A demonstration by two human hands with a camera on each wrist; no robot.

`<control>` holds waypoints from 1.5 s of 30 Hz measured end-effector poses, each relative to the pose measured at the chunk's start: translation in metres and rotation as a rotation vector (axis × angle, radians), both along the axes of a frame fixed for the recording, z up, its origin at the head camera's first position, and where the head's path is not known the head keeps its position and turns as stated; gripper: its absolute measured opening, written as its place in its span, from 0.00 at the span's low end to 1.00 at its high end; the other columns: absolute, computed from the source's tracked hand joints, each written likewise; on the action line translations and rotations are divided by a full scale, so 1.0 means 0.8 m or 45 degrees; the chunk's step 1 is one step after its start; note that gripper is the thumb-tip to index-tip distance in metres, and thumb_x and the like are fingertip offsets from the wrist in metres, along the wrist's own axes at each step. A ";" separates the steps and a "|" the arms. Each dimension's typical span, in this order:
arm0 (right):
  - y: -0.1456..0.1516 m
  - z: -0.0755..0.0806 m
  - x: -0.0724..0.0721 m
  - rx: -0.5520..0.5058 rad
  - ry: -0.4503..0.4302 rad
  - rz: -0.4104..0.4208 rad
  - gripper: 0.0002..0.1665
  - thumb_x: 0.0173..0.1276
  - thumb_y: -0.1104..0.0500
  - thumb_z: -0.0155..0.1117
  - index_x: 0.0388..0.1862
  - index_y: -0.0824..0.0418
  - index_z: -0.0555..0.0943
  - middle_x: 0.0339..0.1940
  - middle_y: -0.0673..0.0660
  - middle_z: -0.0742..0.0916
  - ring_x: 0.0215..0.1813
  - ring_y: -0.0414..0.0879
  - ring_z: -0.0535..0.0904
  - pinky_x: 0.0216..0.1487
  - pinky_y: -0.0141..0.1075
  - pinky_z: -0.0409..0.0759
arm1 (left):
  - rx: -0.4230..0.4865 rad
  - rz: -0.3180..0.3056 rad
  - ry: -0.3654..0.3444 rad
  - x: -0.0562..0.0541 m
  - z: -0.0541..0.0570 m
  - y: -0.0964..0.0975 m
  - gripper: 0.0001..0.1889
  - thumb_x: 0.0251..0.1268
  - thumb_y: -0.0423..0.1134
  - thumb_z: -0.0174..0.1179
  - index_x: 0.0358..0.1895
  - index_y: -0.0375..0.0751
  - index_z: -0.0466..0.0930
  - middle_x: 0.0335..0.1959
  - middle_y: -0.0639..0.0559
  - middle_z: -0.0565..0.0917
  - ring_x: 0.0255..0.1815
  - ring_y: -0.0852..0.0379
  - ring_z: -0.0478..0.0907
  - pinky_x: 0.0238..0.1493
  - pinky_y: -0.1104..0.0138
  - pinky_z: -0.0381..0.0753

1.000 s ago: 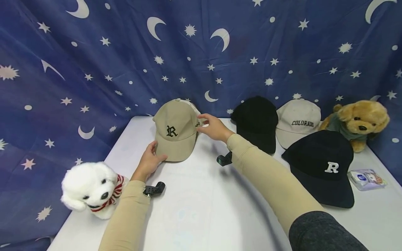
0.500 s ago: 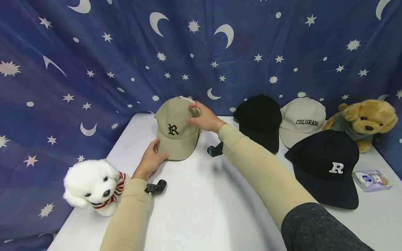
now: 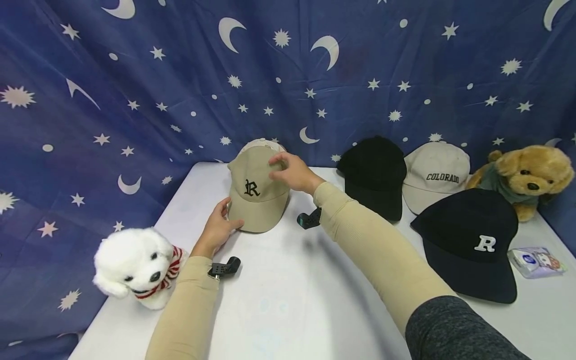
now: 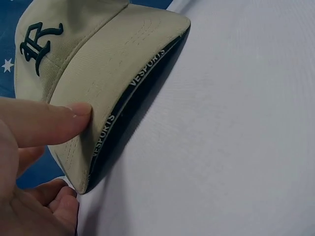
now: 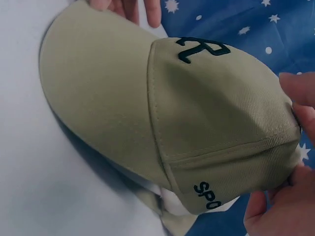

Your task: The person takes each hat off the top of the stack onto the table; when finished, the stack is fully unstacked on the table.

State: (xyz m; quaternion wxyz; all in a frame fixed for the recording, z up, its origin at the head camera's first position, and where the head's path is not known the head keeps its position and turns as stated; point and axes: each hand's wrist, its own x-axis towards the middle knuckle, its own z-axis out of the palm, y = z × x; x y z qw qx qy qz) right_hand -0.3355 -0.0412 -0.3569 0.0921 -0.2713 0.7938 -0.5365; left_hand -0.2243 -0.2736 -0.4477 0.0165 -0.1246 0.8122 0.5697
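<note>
My left hand (image 3: 217, 229) has the beige cap (image 3: 258, 175) by the left corner of its brim, thumb laid on top and the other fingers round by the edge, while my right hand (image 3: 294, 172) holds the upper right of the crown, thumb and fingers bent round the cloth with a gap between them. The cap is near the far edge of the white table (image 3: 279, 300), in front of the blue curtain (image 3: 279, 80), its brim toward me and its black letter facing out, and a strip of something pale (image 3: 270, 143) shows just behind the crown. Well apart to the right are a black cap (image 3: 375, 175), a cream COLORADO cap (image 3: 436, 170) and a dark cap with a white R (image 3: 472, 245); a white plush dog (image 3: 130, 260) sits by my left forearm
</note>
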 end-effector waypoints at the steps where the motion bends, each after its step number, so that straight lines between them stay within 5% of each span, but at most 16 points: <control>1: 0.000 0.002 0.001 -0.005 0.003 0.003 0.19 0.65 0.65 0.66 0.55 0.66 0.80 0.59 0.59 0.80 0.60 0.48 0.72 0.60 0.37 0.70 | -0.004 -0.005 -0.003 0.000 0.000 0.000 0.46 0.63 0.27 0.64 0.81 0.40 0.46 0.80 0.36 0.49 0.80 0.39 0.44 0.77 0.53 0.46; 18: 0.001 0.039 0.029 0.008 0.281 0.105 0.16 0.66 0.66 0.66 0.52 0.65 0.86 0.50 0.55 0.83 0.47 0.47 0.74 0.50 0.35 0.72 | 0.080 -0.103 0.022 0.004 0.012 -0.001 0.50 0.66 0.37 0.67 0.81 0.39 0.39 0.80 0.34 0.47 0.80 0.39 0.42 0.76 0.52 0.47; 27: 0.020 0.073 0.048 -0.050 0.347 0.081 0.17 0.66 0.66 0.67 0.54 0.65 0.85 0.53 0.55 0.80 0.56 0.46 0.74 0.57 0.36 0.73 | 0.215 -0.199 0.119 0.014 0.026 0.008 0.47 0.67 0.32 0.64 0.81 0.37 0.41 0.78 0.33 0.53 0.75 0.38 0.57 0.71 0.51 0.62; 35: 0.055 0.089 0.053 -0.094 0.413 0.049 0.19 0.66 0.66 0.68 0.56 0.66 0.83 0.56 0.57 0.79 0.62 0.48 0.73 0.63 0.38 0.71 | 0.265 -0.289 0.164 0.025 0.042 0.021 0.46 0.67 0.30 0.62 0.81 0.35 0.41 0.72 0.29 0.63 0.69 0.38 0.67 0.55 0.73 0.74; 45: 0.114 0.094 0.050 -0.034 0.345 -0.018 0.21 0.67 0.62 0.70 0.58 0.66 0.82 0.61 0.57 0.78 0.67 0.49 0.70 0.67 0.44 0.69 | 0.308 -0.393 0.156 0.032 0.051 0.051 0.43 0.62 0.24 0.63 0.79 0.34 0.52 0.62 0.29 0.73 0.50 0.56 0.80 0.49 0.69 0.79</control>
